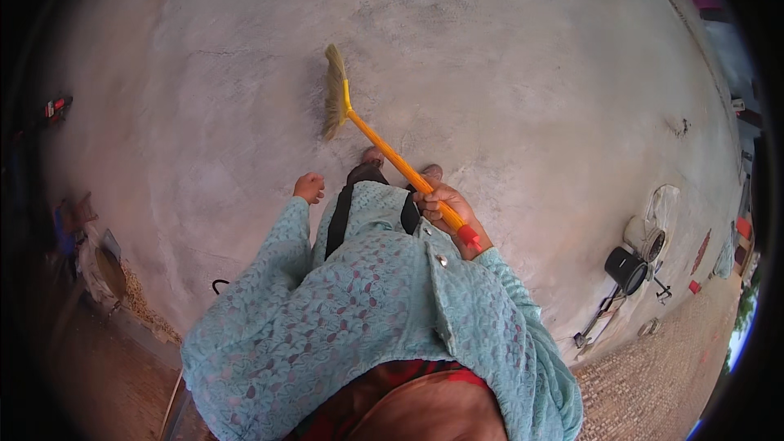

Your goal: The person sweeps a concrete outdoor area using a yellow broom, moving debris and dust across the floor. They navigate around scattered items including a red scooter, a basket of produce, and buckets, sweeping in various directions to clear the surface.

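The right hand wraps the orange broom handle, so the stretch of handle inside that grip is hidden, and the palm cannot be seen. The left hand is curled, its fingers turned away; whether it holds anything cannot be told. Just beyond the handle, the feet are mostly covered by the teal sleeves and body. Far right of the broom, the black bucket and the pale round thing beside it are too small to make out their contents. Far left of the broom, the heap near the wall is dim and blurred. The picture's rim is black.
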`<state>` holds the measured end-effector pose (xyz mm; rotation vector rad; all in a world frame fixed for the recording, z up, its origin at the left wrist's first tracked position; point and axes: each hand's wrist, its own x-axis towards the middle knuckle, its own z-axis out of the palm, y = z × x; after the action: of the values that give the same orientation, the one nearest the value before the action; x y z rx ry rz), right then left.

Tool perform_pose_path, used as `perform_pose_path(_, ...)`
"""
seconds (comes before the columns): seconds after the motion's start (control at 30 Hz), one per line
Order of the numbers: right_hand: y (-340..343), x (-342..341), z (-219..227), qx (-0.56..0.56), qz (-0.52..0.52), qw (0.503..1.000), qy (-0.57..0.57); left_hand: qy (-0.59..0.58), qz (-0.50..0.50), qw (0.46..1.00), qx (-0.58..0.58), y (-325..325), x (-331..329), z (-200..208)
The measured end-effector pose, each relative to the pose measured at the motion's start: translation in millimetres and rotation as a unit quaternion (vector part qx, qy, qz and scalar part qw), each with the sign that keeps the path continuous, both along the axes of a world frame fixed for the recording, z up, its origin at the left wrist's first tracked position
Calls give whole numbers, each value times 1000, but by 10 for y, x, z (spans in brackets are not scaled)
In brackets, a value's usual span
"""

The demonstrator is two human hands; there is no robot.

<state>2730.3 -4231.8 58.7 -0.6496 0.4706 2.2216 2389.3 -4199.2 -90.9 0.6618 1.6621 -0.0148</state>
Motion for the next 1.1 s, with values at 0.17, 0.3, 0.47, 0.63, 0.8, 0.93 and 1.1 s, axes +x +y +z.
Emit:
perform_pose_path(0.17, -267, 656, -448, -45, -58, 997, 6, 18, 44, 998, 28, -40, 3, 74)
perform_pose_path(0.3, -518, 1662, -343, -54, -118, 989, -78, 60, 54, 997, 21, -162, 51, 156)
perform_pose_path(0.47, -309, 2223, -21, -64, -181, 972, -135, 50, -53, 997, 27, 125, 614, 167)
perform_pose_path(0.63, 125, 1964, 276, -36, -224, 962, -152, -118, -162, 930, 307, 753, 1822, 429)
perform_pose_path(0.8, 580, 1293, 445, 74, -119, 915, -378, -300, -155, 927, 162, 982, 2679, 1815)
perform_pose_path(0.93, 986, 742, 378, 180, -88, 904, -377, -428, -149, 891, 0, 945, 2731, 2314)
perform_pose_path(1.1, 1309, 150, 329, 277, 91, 883, -369, -465, 148, 873, 2, 903, 2342, 2150)
